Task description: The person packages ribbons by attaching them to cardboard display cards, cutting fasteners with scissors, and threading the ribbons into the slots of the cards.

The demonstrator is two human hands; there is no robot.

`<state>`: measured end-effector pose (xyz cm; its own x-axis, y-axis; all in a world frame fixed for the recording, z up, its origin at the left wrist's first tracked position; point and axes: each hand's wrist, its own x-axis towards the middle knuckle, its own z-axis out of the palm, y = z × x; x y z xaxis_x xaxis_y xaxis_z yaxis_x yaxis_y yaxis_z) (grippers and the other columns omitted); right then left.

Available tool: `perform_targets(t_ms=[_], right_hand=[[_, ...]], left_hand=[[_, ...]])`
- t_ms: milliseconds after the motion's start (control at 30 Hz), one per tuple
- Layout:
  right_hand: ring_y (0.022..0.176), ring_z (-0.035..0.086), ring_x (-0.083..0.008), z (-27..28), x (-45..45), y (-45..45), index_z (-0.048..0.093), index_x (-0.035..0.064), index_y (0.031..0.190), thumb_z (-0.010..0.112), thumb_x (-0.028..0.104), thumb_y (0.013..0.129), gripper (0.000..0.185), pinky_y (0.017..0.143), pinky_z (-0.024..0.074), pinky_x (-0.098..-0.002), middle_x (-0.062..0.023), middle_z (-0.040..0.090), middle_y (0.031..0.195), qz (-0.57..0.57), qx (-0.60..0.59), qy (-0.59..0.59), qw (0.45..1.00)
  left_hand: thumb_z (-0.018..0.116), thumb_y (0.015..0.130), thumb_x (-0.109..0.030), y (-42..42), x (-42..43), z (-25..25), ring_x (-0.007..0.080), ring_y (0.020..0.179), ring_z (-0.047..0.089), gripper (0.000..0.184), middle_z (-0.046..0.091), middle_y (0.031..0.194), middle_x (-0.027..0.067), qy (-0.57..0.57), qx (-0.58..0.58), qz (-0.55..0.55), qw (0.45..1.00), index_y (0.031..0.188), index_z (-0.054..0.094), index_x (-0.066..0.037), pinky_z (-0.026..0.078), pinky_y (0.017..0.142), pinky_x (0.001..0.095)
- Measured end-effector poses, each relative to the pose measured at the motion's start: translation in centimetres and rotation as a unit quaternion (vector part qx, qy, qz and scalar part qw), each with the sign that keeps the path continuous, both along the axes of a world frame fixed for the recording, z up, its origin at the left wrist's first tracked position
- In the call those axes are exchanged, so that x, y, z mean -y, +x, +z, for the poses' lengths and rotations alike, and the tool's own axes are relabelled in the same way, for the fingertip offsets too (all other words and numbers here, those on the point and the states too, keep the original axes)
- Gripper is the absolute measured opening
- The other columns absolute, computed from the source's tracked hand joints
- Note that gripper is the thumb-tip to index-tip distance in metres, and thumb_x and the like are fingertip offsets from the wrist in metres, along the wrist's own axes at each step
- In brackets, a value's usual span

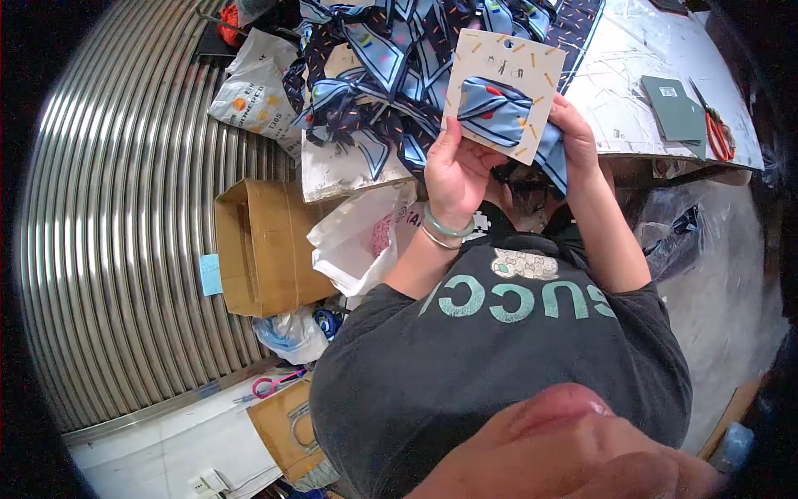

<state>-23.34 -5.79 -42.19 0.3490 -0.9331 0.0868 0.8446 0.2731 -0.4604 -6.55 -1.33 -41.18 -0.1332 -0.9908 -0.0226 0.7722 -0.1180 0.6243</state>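
A cream display card [544, 71] with small yellow dashes and a hanging hole is held up over the near table edge. Across its middle lies a folded light-blue scarf [496, 112] with dark stripes and red and yellow spots; one tail hangs below at the right. My left hand [457, 176], wearing a bangle, grips the card's lower left corner, thumb along the edge. At the card's right edge my right hand [575, 137] is closed, its thumb by the card and its other fingers mostly hidden behind. Beyond lies a pile of blue and navy patterned scarves [391, 62].
On the white table [619, 41] at right lie dark-green cards [673, 108] and orange-handled scissors [719, 137]. Left of me stand a cardboard box [287, 245], a white plastic bag [353, 249] and a printed sack [253, 91], beside a ribbed metal shutter [125, 208].
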Motion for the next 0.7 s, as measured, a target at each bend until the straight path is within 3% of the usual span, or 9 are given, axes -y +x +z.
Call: perform_targets(t_ms=[133,233,367,433,467,500,567,633,700], right_hand=[[0.090,0.065,-0.0152,-1.0,0.4,-1.5,0.059,-0.0027,0.110,0.059,0.013,0.087,0.028,0.083,0.0516,-0.0281,-0.0105,0.067,0.100,0.025,-0.111,-0.065,0.991],[0.095,0.064,-0.0167,-2.2,0.5,-2.1,0.057,-0.0044,0.116,0.060,0.011,0.086,0.034,0.087,0.0490,-0.0292,-0.0116,0.066,0.106,0.012,-0.155,-0.093,0.984],[0.106,0.060,-0.0196,-2.7,-0.1,-2.2,0.056,-0.0035,0.118,0.064,0.007,0.083,0.037,0.095,0.0444,-0.0324,-0.0109,0.062,0.115,0.037,-0.089,-0.124,0.988],[0.105,0.060,-0.0197,-2.6,-0.8,-2.4,0.055,-0.0035,0.119,0.063,0.006,0.083,0.039,0.094,0.0452,-0.0325,-0.0108,0.062,0.115,0.042,-0.100,-0.101,0.989],[0.106,0.060,-0.0197,-2.7,-0.9,-2.6,0.054,-0.0039,0.121,0.063,0.003,0.080,0.042,0.093,0.0463,-0.0328,-0.0112,0.062,0.116,0.035,-0.114,-0.085,0.989],[0.106,0.060,-0.0197,-2.8,-1.0,-2.7,0.054,-0.0039,0.121,0.063,0.003,0.080,0.042,0.093,0.0463,-0.0328,-0.0112,0.062,0.116,0.034,-0.115,-0.084,0.989],[0.103,0.061,-0.0196,-2.9,-1.1,-2.8,0.053,-0.0039,0.121,0.063,0.001,0.078,0.045,0.091,0.0476,-0.0326,-0.0111,0.062,0.115,0.020,-0.159,-0.081,0.984],[0.100,0.062,-0.0189,-2.5,-1.6,-2.7,0.054,-0.0036,0.120,0.063,0.002,0.076,0.045,0.090,0.0482,-0.0319,-0.0108,0.064,0.112,0.026,-0.173,-0.044,0.984],[0.098,0.063,-0.0183,-2.1,-1.9,-2.7,0.056,-0.0033,0.118,0.065,0.004,0.076,0.044,0.088,0.0487,-0.0309,-0.0103,0.065,0.109,-0.016,-0.193,-0.094,0.977]], left_hand=[[0.038,0.099,-0.042,0.9,0.2,0.1,0.0292,0.108,0.060,0.049,0.059,0.121,0.0143,-0.004,0.027,-0.004,1.000,0.129,0.047,-0.004,0.052,0.087,0.0466],[0.031,0.096,-0.056,2.2,0.5,0.2,0.0330,0.110,0.059,0.066,0.056,0.125,0.0168,0.022,-0.109,-0.171,0.979,0.133,0.043,-0.003,0.051,0.087,0.0494],[0.030,0.097,-0.052,1.8,1.7,-0.5,0.0330,0.118,0.053,0.062,0.052,0.131,0.0179,0.011,-0.155,-0.214,0.964,0.132,0.045,-0.003,0.043,0.097,0.0515],[0.034,0.097,-0.051,0.7,1.8,0.2,0.0306,0.110,0.058,0.058,0.061,0.119,0.0156,0.099,-0.054,-0.051,0.992,0.125,0.050,-0.003,0.046,0.094,0.0474],[0.036,0.097,-0.049,1.6,2.0,-0.5,0.0313,0.116,0.054,0.058,0.057,0.125,0.0149,0.101,-0.096,-0.116,0.983,0.129,0.048,-0.003,0.040,0.101,0.0483],[0.036,0.097,-0.049,1.7,1.9,-0.4,0.0313,0.116,0.054,0.058,0.057,0.125,0.0149,0.102,-0.097,-0.116,0.983,0.129,0.048,-0.003,0.040,0.101,0.0483],[0.035,0.097,-0.050,1.2,1.8,0.3,0.0324,0.120,0.051,0.060,0.053,0.132,0.0149,0.127,-0.172,-0.225,0.950,0.133,0.045,-0.003,0.038,0.102,0.0488],[0.034,0.098,-0.049,1.2,2.3,-0.6,0.0336,0.123,0.048,0.060,0.049,0.136,0.0153,0.141,-0.178,-0.229,0.947,0.136,0.042,-0.004,0.036,0.104,0.0488],[0.031,0.099,-0.045,1.4,2.9,-1.8,0.0326,0.122,0.049,0.056,0.050,0.135,0.0146,0.100,-0.205,-0.254,0.940,0.135,0.043,-0.003,0.035,0.105,0.0479]])
